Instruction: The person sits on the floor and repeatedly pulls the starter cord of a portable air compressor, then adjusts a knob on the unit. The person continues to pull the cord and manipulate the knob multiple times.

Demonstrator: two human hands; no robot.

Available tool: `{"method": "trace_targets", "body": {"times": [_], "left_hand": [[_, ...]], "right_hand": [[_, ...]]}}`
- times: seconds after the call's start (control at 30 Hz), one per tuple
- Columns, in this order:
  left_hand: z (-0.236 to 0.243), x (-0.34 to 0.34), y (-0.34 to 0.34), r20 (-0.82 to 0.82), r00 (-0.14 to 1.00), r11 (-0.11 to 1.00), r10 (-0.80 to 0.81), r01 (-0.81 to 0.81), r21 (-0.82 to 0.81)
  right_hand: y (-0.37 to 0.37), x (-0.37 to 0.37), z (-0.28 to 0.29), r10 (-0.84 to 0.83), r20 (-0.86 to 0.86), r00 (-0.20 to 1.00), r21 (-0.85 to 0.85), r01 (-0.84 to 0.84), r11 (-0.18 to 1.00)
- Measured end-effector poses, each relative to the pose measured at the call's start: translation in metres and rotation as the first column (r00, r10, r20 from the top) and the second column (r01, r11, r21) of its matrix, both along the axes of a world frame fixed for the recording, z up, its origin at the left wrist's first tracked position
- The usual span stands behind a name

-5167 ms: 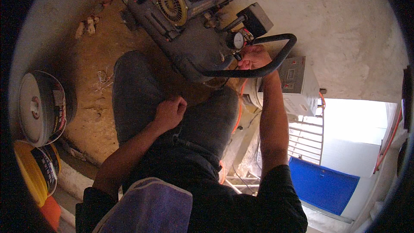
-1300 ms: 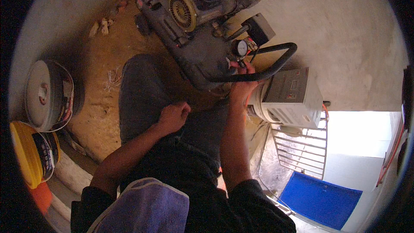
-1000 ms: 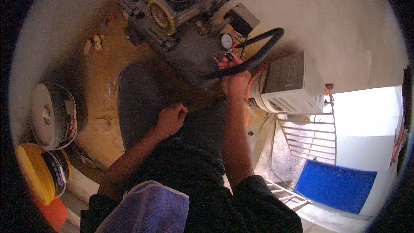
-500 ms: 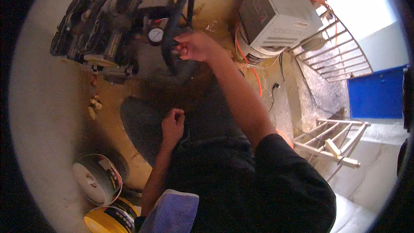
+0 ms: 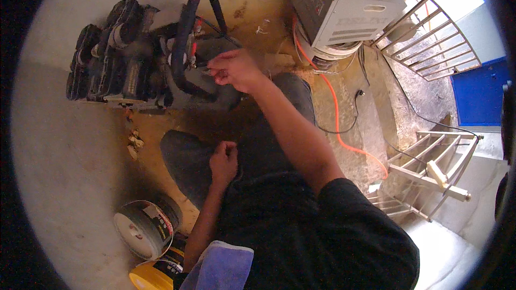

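- Two bare hands of mine showed in the head view, well apart from each other.
- My right hand (image 5: 234,70) reached out just beyond the curved black handle (image 5: 185,37) of a dark machine (image 5: 126,70); its fingertips were drawn close together near small metal parts, but I could not tell whether they gripped anything.
- My left hand (image 5: 223,164) rested on my lap, fingers loosely curled (how tightly, I could not make out).
- The machine stood at the upper left, in front of my knees and near the wall, with a red fitting (image 5: 194,48) beside the handle.
- To the right of it, a grey metal box (image 5: 344,8) sat on top of a whitish bucket (image 5: 338,56).
- An orange hose (image 5: 334,107) curved down the floor from beside that bucket, near a black plug (image 5: 360,93) on its cable.
- Farther right were a barred metal rack (image 5: 430,37), a blue panel (image 5: 478,94) and, lower down, a pale metal frame (image 5: 430,166).
- At the lower left, a bucket with a pale lid (image 5: 137,236) stood just beside a yellow one (image 5: 148,276).
- A purple cloth (image 5: 226,263) hung at the bottom edge, over my dark shirt (image 5: 333,236).
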State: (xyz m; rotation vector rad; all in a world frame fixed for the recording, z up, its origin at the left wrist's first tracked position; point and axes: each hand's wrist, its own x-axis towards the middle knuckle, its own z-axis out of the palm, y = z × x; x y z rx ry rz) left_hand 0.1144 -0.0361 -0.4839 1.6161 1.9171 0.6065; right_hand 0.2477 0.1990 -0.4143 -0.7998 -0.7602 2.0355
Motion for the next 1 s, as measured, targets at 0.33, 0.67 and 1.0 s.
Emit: {"method": "trace_targets", "body": {"times": [0.33,0.67,1.0], "left_hand": [[-0.004,0.000,-0.001,-0.080,0.997,1.000,-0.012,0.013,0.011],[-0.002,0.001,0.000,-0.053,0.998,0.999,-0.015,0.017,0.037],[-0.017,-0.010,-0.007,-0.124,0.990,0.995,-0.072,0.080,0.057]], "right_hand": [[0.008,-0.008,0.003,-0.116,0.285,0.951,0.297,0.027,0.955],[0.003,-0.015,0.002,-0.571,0.474,0.670,0.780,-0.020,0.625],[0.024,-0.009,-0.007,-0.768,0.247,0.591,0.965,-0.226,0.137]]}}
